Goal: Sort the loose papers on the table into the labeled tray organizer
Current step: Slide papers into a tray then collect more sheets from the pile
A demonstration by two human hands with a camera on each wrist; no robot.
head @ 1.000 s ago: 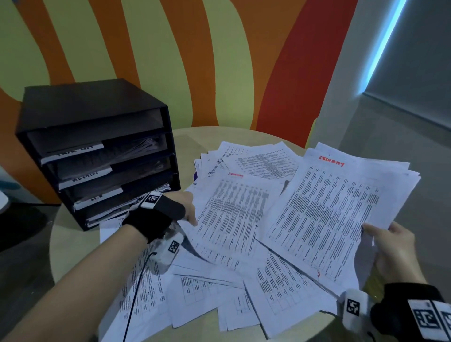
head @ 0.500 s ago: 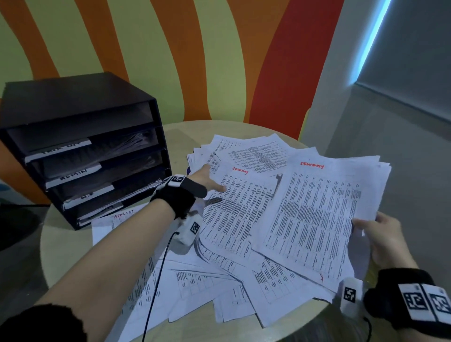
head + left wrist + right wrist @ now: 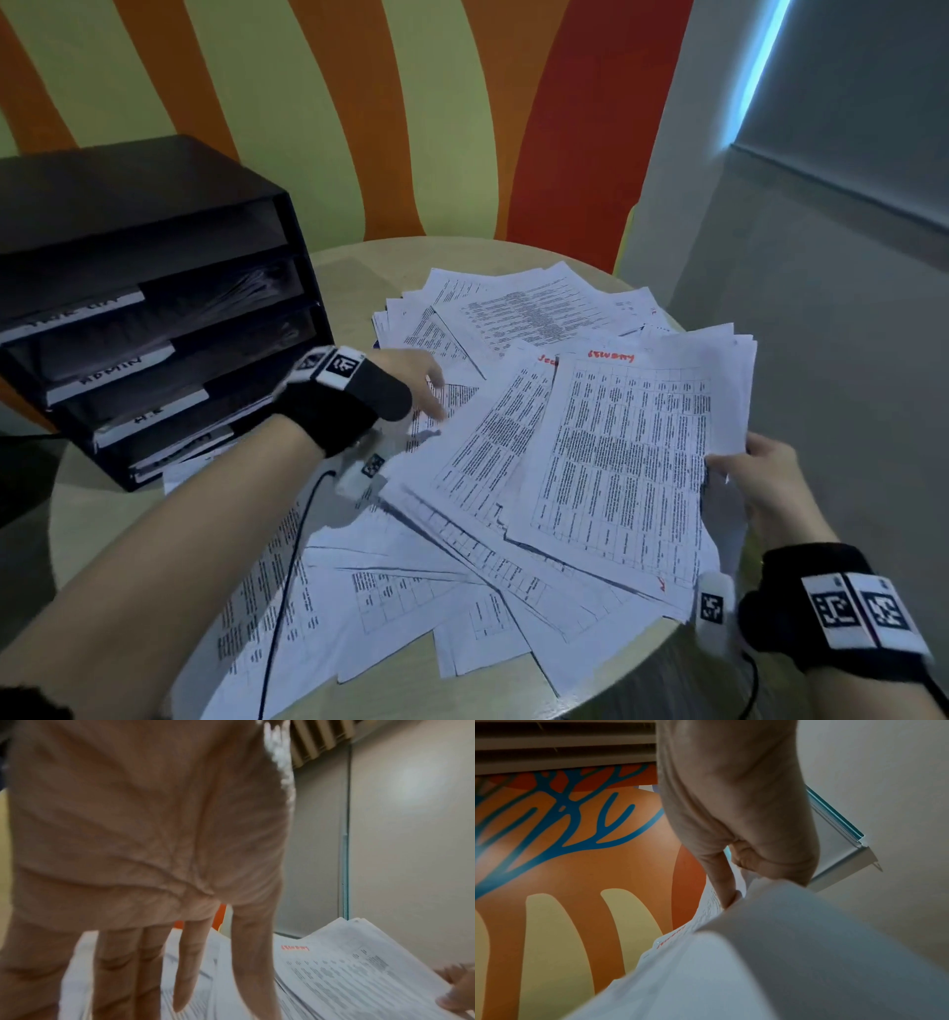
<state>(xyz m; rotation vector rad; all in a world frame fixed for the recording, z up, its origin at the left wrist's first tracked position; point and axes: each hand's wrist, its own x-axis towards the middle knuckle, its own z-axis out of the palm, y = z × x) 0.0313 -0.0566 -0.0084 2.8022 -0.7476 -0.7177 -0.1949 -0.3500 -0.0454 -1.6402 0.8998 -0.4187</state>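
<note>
Loose printed papers (image 3: 462,580) lie fanned across a round table. A black tray organizer (image 3: 154,313) with several white-labeled shelves stands at the left. My right hand (image 3: 755,473) grips a stack of sheets (image 3: 631,462) with a red word at the top, lifted at the table's right edge; in the right wrist view the thumb and fingers (image 3: 731,882) pinch that stack (image 3: 770,953). My left hand (image 3: 421,383) hovers over the pile beside the organizer, fingers (image 3: 187,963) straight and spread above the papers (image 3: 347,973), holding nothing.
The table's bare wood (image 3: 359,262) shows behind the papers and at the near edge (image 3: 400,694). A striped orange, yellow and red wall (image 3: 359,128) rises behind. A black cable (image 3: 287,580) hangs from my left wrist over the sheets. Grey floor lies to the right.
My left hand has moved from the front of the organizer rightward and farther over the pile, opening its fingers. The held stack has shifted slightly toward the centre.
</note>
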